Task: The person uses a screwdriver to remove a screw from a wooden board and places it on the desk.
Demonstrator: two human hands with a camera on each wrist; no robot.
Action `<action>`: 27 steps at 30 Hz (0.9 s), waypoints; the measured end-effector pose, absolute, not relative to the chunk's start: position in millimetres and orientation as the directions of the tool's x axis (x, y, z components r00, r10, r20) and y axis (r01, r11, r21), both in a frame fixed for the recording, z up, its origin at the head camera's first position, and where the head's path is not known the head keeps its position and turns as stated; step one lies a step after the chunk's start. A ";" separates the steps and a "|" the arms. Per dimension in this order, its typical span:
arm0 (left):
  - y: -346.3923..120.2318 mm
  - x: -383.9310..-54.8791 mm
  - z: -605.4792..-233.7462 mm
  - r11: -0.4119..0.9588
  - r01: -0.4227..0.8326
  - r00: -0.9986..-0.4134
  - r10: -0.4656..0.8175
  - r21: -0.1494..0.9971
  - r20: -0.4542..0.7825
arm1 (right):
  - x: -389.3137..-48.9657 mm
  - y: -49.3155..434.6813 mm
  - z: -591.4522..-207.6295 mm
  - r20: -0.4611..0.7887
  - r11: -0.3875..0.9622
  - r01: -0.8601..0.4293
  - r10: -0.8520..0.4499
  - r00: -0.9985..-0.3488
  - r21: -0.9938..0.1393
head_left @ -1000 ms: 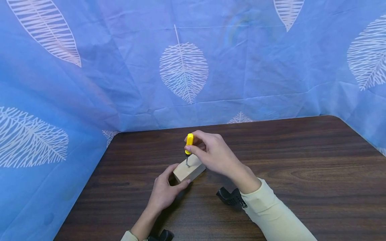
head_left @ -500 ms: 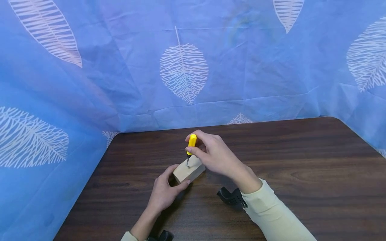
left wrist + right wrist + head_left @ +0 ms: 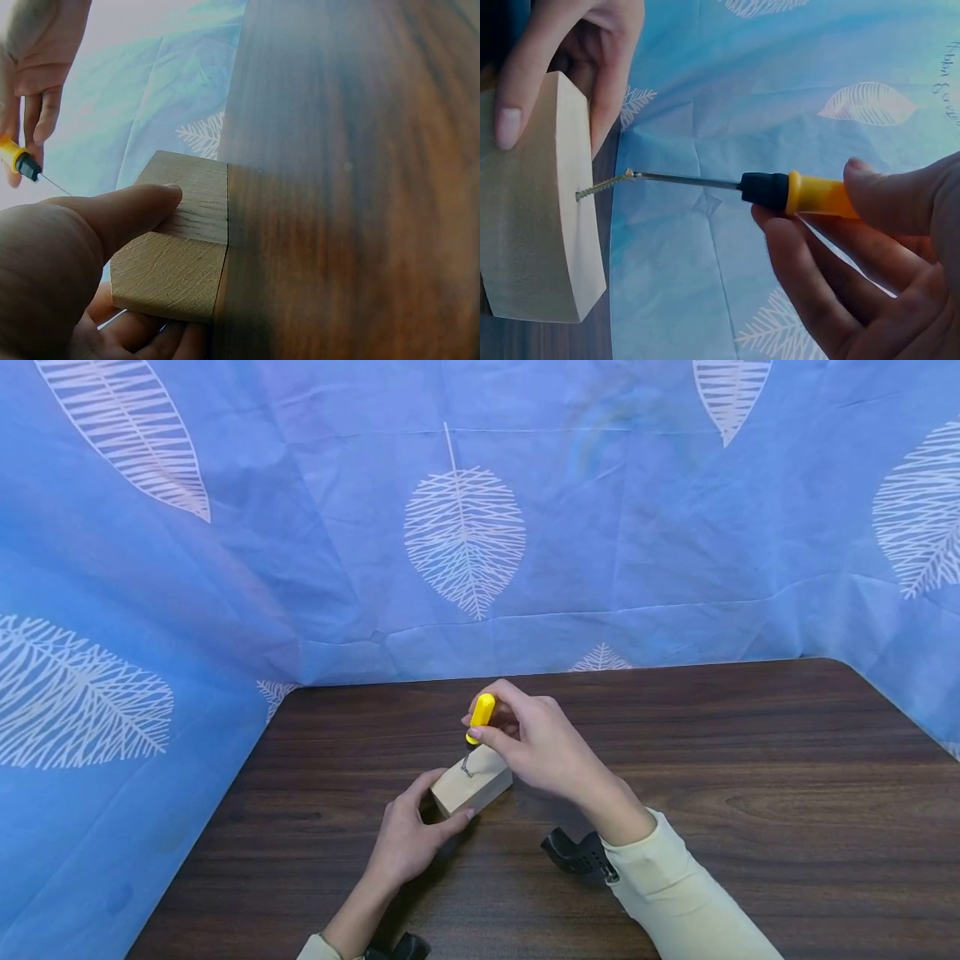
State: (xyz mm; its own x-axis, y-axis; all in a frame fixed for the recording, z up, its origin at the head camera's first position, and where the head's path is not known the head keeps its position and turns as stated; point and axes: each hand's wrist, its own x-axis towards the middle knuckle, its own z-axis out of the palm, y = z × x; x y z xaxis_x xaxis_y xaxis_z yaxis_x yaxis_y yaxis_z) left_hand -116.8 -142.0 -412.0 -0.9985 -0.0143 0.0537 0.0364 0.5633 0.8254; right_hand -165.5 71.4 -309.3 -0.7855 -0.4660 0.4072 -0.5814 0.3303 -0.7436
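A pale wooden block (image 3: 457, 788) lies on the table, and my left hand (image 3: 408, 837) holds its near end between thumb and fingers. In the right wrist view a threaded screw (image 3: 604, 184) sticks out of the block's face at a slant, with much of its shank exposed. My right hand (image 3: 551, 747) pinches the yellow handle of a screwdriver (image 3: 482, 714) between thumb and fingers. Its thin shaft meets the screw's head, at an angle to the screw. The left wrist view shows my thumb along the block (image 3: 172, 274), with the screwdriver (image 3: 16, 157) beyond.
A dark wood-grain table (image 3: 750, 793) carries the block. Behind and to the left hangs a blue cloth (image 3: 337, 527) with white leaf prints. Black wrist mounts (image 3: 577, 852) sit by the pale sleeves.
The screwdriver's handle has tipped to the right in the head view, while its tip stays at the screw. My left hand and the block have kept their place.
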 end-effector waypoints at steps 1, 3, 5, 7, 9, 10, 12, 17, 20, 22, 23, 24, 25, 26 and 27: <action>-142.1 -116.8 -411.9 0.563 0.036 -0.998 -0.014 0.826 0.054 | -165.4 71.3 -309.4 0.403 0.330 -0.580 -0.470 -0.785 -0.744; -142.3 -116.7 -411.8 0.563 0.036 -0.998 -0.015 0.826 0.054 | -165.5 70.6 -309.3 0.391 0.336 -0.575 -0.479 -0.786 -0.746; -142.4 -116.6 -411.5 0.565 0.036 -0.998 -0.016 0.824 0.055 | -165.7 69.7 -309.6 0.381 0.351 -0.573 -0.484 -0.788 -0.740; -142.4 -116.4 -411.2 0.569 0.035 -0.998 -0.017 0.822 0.054 | -166.3 69.1 -310.8 0.381 0.364 -0.579 -0.486 -0.786 -0.730; -142.3 -116.3 -411.0 0.574 0.031 -0.999 -0.018 0.818 0.051 | -166.3 68.4 -311.7 0.386 0.376 -0.583 -0.482 -0.787 -0.720; -142.2 -116.3 -410.8 0.575 0.031 -0.999 -0.018 0.818 0.050 | -166.2 68.3 -312.1 0.390 0.380 -0.586 -0.479 -0.786 -0.716; -142.1 -116.5 -410.7 0.575 0.029 -0.999 -0.018 0.818 0.048 | -165.8 68.2 -312.5 0.396 0.381 -0.589 -0.475 -0.786 -0.712; -141.3 -117.1 -411.1 0.571 0.034 -0.998 -0.018 0.820 0.054 | -165.5 71.9 -310.8 0.390 0.364 -0.574 -0.467 -0.794 -0.733; -141.5 -117.1 -411.2 0.571 0.039 -0.998 -0.018 0.820 0.060 | -167.5 82.5 -309.0 0.375 0.364 -0.532 -0.420 -0.826 -0.764; -141.9 -117.1 -411.0 0.570 0.040 -0.998 -0.019 0.821 0.061 | -169.3 97.0 -308.9 0.344 0.392 -0.485 -0.377 -0.860 -0.782; -142.2 -117.0 -410.6 0.569 0.040 -0.998 -0.019 0.821 0.062 | -170.2 107.0 -310.0 0.321 0.418 -0.458 -0.358 -0.877 -0.785; -141.7 -117.0 -410.8 0.567 0.044 -0.998 -0.017 0.822 0.065 | -171.2 118.6 -311.9 0.286 0.452 -0.424 -0.343 -0.895 -0.785; -141.4 -117.3 -410.8 0.564 0.042 -0.998 -0.019 0.825 0.064 | -172.0 131.3 -315.1 0.249 0.493 -0.391 -0.330 -0.911 -0.777; -141.1 -117.2 -410.6 0.560 0.045 -0.998 -0.018 0.827 0.066 | -172.6 144.8 -319.4 0.210 0.537 -0.358 -0.318 -0.924 -0.763; -141.0 -117.1 -410.6 0.557 0.047 -0.997 -0.018 0.829 0.069 | -172.9 159.2 -325.2 0.169 0.581 -0.328 -0.312 -0.935 -0.745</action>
